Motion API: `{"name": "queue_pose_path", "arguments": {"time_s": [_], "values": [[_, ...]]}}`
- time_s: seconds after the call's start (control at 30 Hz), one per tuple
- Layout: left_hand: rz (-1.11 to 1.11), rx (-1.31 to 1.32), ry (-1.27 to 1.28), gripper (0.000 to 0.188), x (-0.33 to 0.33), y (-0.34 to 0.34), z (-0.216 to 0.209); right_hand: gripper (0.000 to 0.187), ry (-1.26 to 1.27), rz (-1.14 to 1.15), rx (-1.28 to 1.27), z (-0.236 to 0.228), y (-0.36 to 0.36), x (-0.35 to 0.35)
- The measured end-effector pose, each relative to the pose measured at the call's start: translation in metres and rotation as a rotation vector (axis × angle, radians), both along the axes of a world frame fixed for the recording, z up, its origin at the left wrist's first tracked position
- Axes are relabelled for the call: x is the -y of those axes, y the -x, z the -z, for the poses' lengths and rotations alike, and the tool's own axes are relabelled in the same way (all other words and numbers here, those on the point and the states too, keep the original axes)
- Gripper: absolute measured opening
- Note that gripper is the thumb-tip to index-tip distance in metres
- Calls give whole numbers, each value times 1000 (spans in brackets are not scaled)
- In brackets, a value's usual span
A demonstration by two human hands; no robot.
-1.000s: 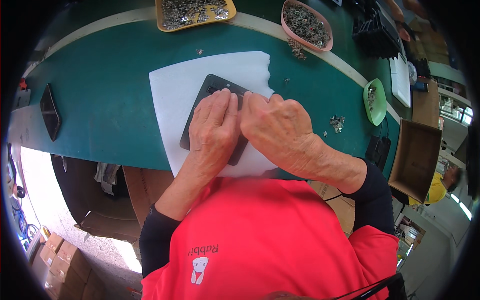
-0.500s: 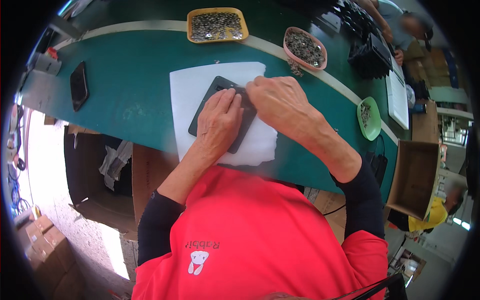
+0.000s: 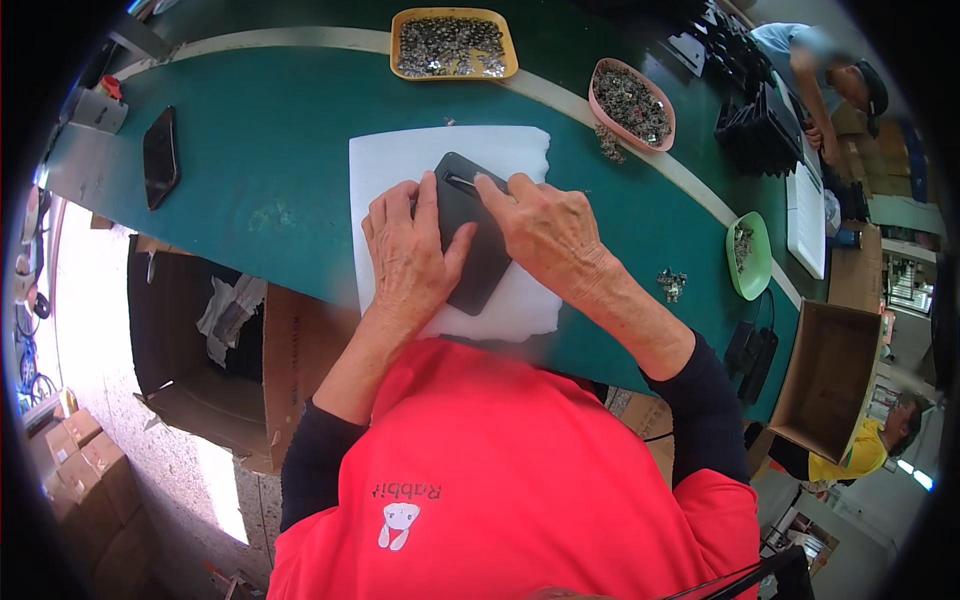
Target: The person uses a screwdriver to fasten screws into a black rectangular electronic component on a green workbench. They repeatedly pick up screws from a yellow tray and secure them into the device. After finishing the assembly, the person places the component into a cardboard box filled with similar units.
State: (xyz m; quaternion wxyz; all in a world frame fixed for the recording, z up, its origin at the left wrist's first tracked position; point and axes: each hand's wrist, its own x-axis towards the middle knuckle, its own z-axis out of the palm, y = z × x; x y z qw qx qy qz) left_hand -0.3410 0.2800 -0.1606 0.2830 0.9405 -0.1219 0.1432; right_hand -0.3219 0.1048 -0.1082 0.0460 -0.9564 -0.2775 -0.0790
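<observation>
Pressing down on a dark flat rectangular panel (image 3: 472,235), both of the person's hands sit close together near the centre of the view. The panel lies tilted on a white sheet (image 3: 400,160) spread over the green table (image 3: 270,180), its upper end pointing toward twelve o'clock and its lower end toward six. The left hand (image 3: 405,255) lies flat along the panel's nine o'clock edge, fingers stretched out and close together, thumb resting across the dark surface; it clasps nothing, it only bears down. The right hand (image 3: 550,235) comes in from four o'clock, with its fingertips bunched at the panel's upper end beside a thin pale slot; whether they pinch a small part there I cannot tell. At twelve o'clock from the hands stands a yellow tray (image 3: 400,45) filled with small grey metal parts, and at about one o'clock a pink oval dish (image 3: 665,125) holds more of them, with a few spilled just beside it. Toward three o'clock a green bowl (image 3: 757,260) rests near the table's rim, and a small cluster of loose parts (image 3: 670,283) lies between it and the right forearm. A black phone (image 3: 160,155) lies well apart at ten o'clock. An open cardboard box (image 3: 825,375) stands off the table at four o'clock, and another person in a yellow top (image 3: 850,455) is just beyond it.
</observation>
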Motion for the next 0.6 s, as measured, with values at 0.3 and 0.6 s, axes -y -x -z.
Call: {"name": "queue_pose_path", "arguments": {"time_s": [0.3, 0.6], "values": [[-6, -21, 9, 66, 1, -3, -2, 39, 23, -23, 43, 8, -4, 1], [-18, -44, 13, 62, 2, -8, -5, 39, 0, -28, 101, 14, -5, 1]]}}
